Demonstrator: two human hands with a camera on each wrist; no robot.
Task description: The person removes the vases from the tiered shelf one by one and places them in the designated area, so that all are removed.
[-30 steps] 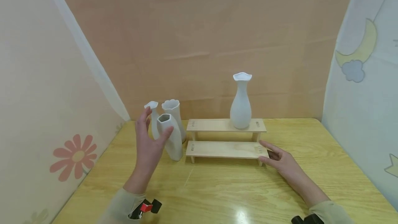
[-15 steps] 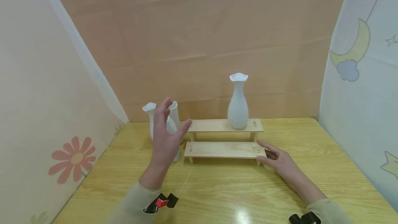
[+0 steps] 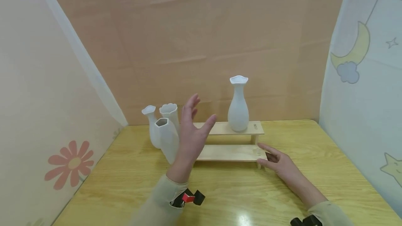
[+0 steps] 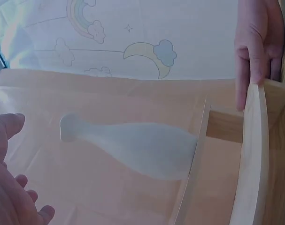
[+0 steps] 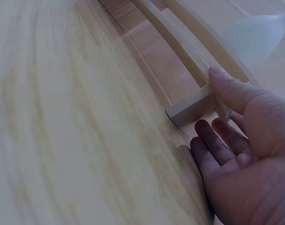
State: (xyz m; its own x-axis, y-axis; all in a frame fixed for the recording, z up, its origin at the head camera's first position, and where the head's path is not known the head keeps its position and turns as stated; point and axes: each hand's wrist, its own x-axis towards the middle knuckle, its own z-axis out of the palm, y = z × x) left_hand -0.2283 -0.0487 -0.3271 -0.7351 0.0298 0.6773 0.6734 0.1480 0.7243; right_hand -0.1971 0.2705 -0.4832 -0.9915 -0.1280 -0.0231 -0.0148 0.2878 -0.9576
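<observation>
A two-step wooden shelf stand (image 3: 230, 152) sits on the table, with a tall white vase with a wavy rim (image 3: 238, 112) upright on its upper step. My right hand (image 3: 284, 166) grips the right end of the lower step, thumb along the front edge. My left hand (image 3: 192, 137) is raised in front of the stand's left part, fingers spread and holding nothing, and hides that part. Just left of it stand a white vase with an angular mouth (image 3: 167, 138), a scalloped-rim vase (image 3: 169, 111) and a slim-necked vase (image 3: 153, 128).
The wood-grain table (image 3: 238, 191) reaches back to a tan cloth backdrop (image 3: 201, 44). Pale printed panels flank it, one with a flower (image 3: 73, 163), the other with a moon (image 3: 358, 48).
My left hand has moved right, away from the three grouped vases and across to the stand's left part. My right hand stays at the lower step's end.
</observation>
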